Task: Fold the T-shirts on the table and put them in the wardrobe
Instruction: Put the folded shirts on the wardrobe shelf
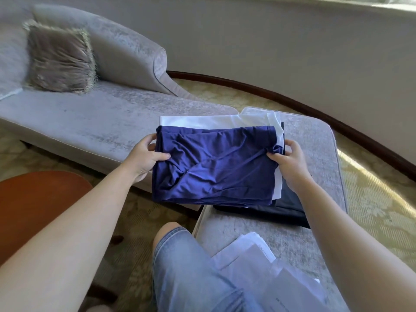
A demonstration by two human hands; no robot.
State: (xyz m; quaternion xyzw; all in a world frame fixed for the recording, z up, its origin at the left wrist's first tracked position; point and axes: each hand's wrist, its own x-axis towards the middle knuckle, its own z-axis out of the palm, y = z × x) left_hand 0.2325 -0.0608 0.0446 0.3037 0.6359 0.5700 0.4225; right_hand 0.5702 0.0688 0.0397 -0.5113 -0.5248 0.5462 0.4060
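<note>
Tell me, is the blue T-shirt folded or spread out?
Folded. The blue T-shirt is a compact rectangle with layered edges, gripped at its sides by the left hand and right hand.

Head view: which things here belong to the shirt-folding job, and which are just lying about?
Job: blue shirt, gripped at its sides by the left hand and right hand; white shirt under it; black shirt at the bottom.

Lying about: papers, cushion, sofa.
</note>
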